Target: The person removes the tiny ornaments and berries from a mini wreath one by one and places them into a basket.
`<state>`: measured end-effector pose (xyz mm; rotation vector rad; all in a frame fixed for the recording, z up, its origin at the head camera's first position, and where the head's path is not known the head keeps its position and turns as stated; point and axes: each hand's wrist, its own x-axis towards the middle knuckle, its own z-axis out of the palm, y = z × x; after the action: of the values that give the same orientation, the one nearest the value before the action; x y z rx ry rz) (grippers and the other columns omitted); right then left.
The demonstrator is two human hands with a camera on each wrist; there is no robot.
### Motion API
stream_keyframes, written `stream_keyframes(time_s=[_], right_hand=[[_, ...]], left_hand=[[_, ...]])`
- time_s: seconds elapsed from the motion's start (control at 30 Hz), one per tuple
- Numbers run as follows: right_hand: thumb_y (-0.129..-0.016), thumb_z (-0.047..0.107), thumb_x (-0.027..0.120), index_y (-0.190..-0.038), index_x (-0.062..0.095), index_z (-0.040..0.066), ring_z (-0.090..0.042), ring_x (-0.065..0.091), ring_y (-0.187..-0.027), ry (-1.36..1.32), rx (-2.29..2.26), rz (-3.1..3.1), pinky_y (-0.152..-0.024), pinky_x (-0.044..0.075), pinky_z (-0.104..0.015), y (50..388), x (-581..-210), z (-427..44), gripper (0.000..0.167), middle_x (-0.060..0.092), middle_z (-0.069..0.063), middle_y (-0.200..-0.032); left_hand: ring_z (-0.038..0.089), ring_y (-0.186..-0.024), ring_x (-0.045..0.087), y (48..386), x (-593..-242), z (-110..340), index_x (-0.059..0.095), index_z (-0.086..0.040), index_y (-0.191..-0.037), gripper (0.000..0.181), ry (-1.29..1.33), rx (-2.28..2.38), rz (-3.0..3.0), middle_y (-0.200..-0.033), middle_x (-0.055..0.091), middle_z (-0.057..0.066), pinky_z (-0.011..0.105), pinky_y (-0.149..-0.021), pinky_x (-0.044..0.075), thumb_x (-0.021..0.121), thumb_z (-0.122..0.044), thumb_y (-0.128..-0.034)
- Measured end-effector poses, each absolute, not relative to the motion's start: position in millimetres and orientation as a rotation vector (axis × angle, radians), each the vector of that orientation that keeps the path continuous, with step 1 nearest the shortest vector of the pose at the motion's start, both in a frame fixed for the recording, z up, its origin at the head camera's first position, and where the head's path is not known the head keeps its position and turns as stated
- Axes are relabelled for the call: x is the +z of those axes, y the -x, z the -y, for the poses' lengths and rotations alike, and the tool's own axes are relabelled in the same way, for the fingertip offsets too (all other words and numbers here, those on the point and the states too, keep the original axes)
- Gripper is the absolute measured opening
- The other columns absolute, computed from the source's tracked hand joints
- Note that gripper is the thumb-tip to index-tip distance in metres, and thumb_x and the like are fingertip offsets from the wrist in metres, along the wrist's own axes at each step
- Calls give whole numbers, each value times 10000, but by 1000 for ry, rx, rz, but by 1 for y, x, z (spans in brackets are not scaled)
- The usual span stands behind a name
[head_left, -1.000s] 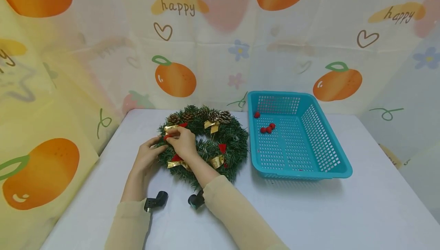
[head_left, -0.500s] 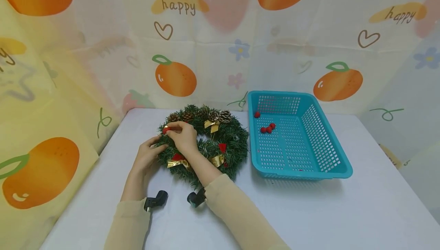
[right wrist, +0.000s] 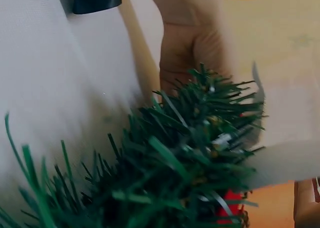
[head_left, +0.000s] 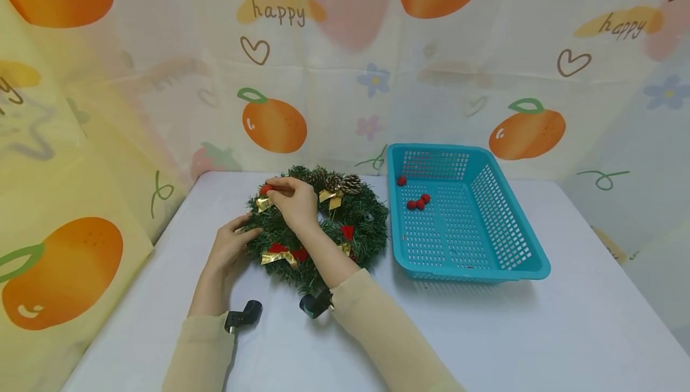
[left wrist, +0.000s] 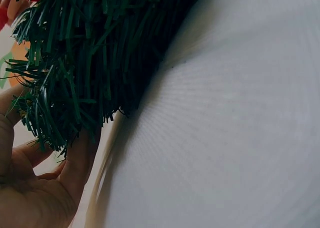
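Observation:
A green wreath point(head_left: 372, 218) with pine cones point(head_left: 352, 184), gold bows point(head_left: 280, 257) and red bits lies on the table. My left hand point(head_left: 226, 248) holds its left edge. In the left wrist view, the fingers and thumb of that hand point(left wrist: 40, 198) come around the green needles point(left wrist: 85, 62). Over the wreath's upper left, my right hand point(head_left: 296, 203) pinches a small red ball point(head_left: 266, 189) between thumb and fingers, just above a gold bow point(head_left: 263, 204). The right wrist view has needles point(right wrist: 170, 158) in front, with the left hand point(right wrist: 182, 52) behind them.
A blue perforated basket point(head_left: 396, 242) stands right of the wreath, with several red balls point(head_left: 420, 204) inside at its left. The white table point(head_left: 485, 332) runs back to a printed cloth point(head_left: 334, 110). A black wrist camera point(head_left: 245, 315) sits on the left sleeve.
My right hand has moved with the red ball away from me along the wreath, then slightly right, uncovering the gold bow at upper left. The left hand keeps its place.

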<state>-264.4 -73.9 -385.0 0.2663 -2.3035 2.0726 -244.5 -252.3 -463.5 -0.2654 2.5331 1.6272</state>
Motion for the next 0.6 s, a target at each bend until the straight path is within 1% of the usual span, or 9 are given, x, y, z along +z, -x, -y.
stream_keyframes(time_s=[0.07, 0.17, 0.2, 0.3, 0.37, 0.43, 0.5, 0.53, 0.6], right_hand=[[-907, 148, 713, -1124, 751, 143, -175, 683, -1034, -265, 2097, 2283, -797, 566, -240, 265, -383, 71, 220, 739, -37, -1137], [-911, 142, 708, -1128, 748, 131, -187, 684, -1038, -264, 2139, 2245, -831, 574, -271, 266, -379, 64, 221, 736, -55, -1138], [-910, 139, 708, -1134, 745, 124, -192, 685, -1040, -263, 2157, 2230, -842, 575, -278, 266, -377, 62, 227, 733, -60, -1144], [-907, 139, 710, -1143, 742, 128, -201, 689, -1050, -255, 2186, 2195, -863, 573, -284, 268, -373, 54, 238, 728, -68, -1158], [-906, 137, 710, -1152, 738, 130, -203, 686, -1065, -248, 2213, 2169, -887, 568, -281, 270, -370, 49, 248, 720, -68, -1174], [-907, 136, 709, -1152, 738, 134, -203, 678, -1081, -243, 2226, 2146, -911, 560, -276, 271, -367, 43, 247, 713, -70, -1181], [-911, 135, 706, -1154, 736, 129, -203, 674, -1087, -230, 2243, 2123, -924, 556, -275, 272, -363, 38, 245, 706, -73, -1187], [-912, 129, 705, -1156, 735, 122, -205, 672, -1089, -221, 2258, 2109, -931, 555, -279, 272, -361, 36, 246, 704, -77, -1190], [-912, 120, 702, -1164, 730, 104, -207, 668, -1094, -209, 2281, 2084, -934, 555, -280, 271, -357, 31, 254, 694, -85, -1201]], left_hand=[[240, -1159, 530, 245, -464, 252, 324, -88, -1552, 706, 267, 1619, -2540, -1602, 314, 209, 194, -746, 470, 629, -324, -961], [121, -984, 544, 245, -464, 252, 327, -92, -1551, 708, 266, 1620, -2542, -1599, 319, 208, 190, -697, 465, 637, -319, -956], [80, -898, 537, 245, -464, 252, 329, -93, -1551, 708, 267, 1627, -2537, -1600, 320, 206, 188, -676, 463, 639, -316, -955], [-25, -756, 485, 245, -464, 252, 321, -85, -1552, 712, 259, 1649, -2521, -1601, 310, 214, 188, -639, 452, 643, -295, -953], [-32, -653, 439, 245, -464, 252, 316, -85, -1554, 711, 261, 1666, -2505, -1606, 302, 210, 191, -619, 442, 641, -282, -954], [-49, -693, 449, 245, -464, 252, 312, -85, -1556, 709, 262, 1664, -2506, -1608, 298, 209, 190, -634, 443, 638, -280, -956], [5, -773, 491, 246, -465, 253, 312, -91, -1556, 705, 265, 1662, -2504, -1612, 293, 202, 196, -645, 444, 632, -285, -959], [51, -833, 522, 246, -465, 253, 314, -92, -1556, 702, 266, 1661, -2506, -1612, 295, 200, 196, -651, 446, 631, -285, -960], [148, -1060, 546, 245, -465, 253, 307, -87, -1558, 705, 259, 1658, -2510, -1613, 286, 209, 198, -663, 447, 627, -286, -963]])
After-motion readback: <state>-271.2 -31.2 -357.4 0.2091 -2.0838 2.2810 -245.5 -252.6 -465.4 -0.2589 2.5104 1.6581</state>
